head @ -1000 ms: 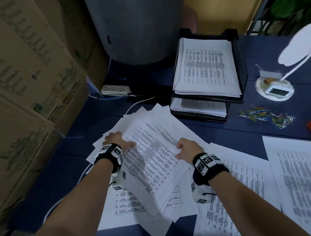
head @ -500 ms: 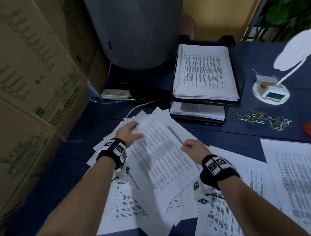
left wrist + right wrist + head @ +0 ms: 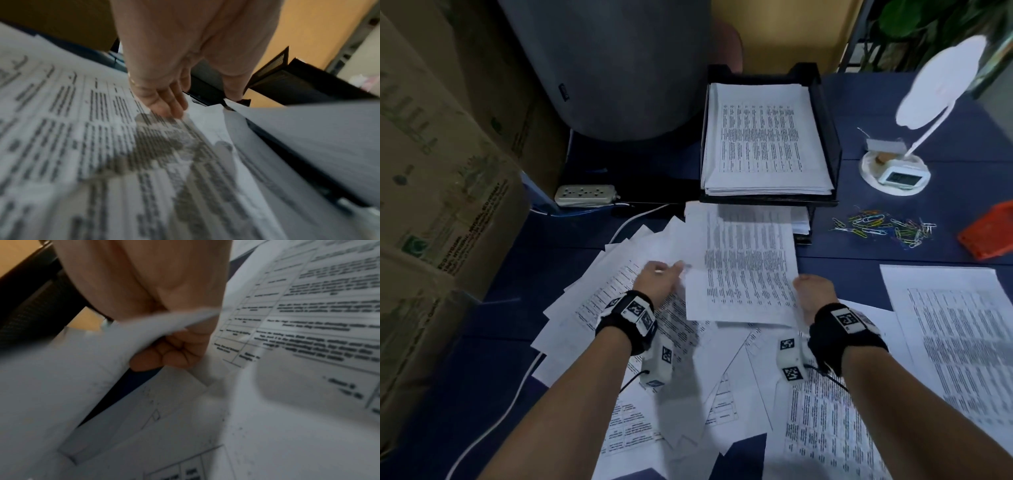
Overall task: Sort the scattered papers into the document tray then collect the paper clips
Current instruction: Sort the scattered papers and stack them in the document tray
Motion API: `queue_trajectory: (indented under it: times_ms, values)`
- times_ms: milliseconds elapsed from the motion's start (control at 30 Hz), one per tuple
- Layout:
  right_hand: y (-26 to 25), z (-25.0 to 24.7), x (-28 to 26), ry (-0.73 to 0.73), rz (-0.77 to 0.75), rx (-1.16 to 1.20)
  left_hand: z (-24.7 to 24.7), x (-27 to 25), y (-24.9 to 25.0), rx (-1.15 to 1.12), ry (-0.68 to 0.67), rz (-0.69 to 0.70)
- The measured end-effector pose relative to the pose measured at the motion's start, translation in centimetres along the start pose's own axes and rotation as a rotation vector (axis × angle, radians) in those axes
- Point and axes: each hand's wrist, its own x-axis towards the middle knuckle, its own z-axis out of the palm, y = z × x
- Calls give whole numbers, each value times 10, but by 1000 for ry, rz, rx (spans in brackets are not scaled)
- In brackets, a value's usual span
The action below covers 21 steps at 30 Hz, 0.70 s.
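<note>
Fingers of the right hand are curled tight around the near right corner of a printed sheet; the right wrist view shows that corner bent over the folded fingers, with the thumb side hidden behind the paper. The sheet is lifted off the scattered papers on the blue tabletop, and its far edge reaches the front of the lower tier of the black document tray, whose upper tier already holds a stack of pages. The left hand is at the sheet's left edge with its fingers nearly straight and close together, their tips touching the printed pages below (the wrist view is blurred, so whether the thumb pinches the lifted sheet cannot be told). Coloured paper clips lie in a loose heap on the tabletop to the right of the tray, well apart from both hands, between an orange object at the right edge and the tray.
</note>
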Motion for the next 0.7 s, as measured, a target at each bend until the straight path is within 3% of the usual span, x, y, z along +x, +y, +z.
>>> queue_trajectory:
  times_ms: [33,100,167,300,500,633,700]
  values:
    - [3,-2,5,41,36,70,5,-4,4,-12,-129,-44]
    - [2,-3,15,47,134,464,16,-8,11,3,-333,-104]
    - [2,-5,21,120,120,576,23,-7,18,34,-398,-63]
    - [-10,-18,27,125,90,701,32,4,38,34,-278,44]
    - [-22,-28,30,-162,96,724,44,34,77,25,-119,87]
    - [-30,-35,46,-3,96,858,51,47,96,-87,-150,110]
    - [-36,-40,57,69,130,983,55,53,104,-138,-92,165]
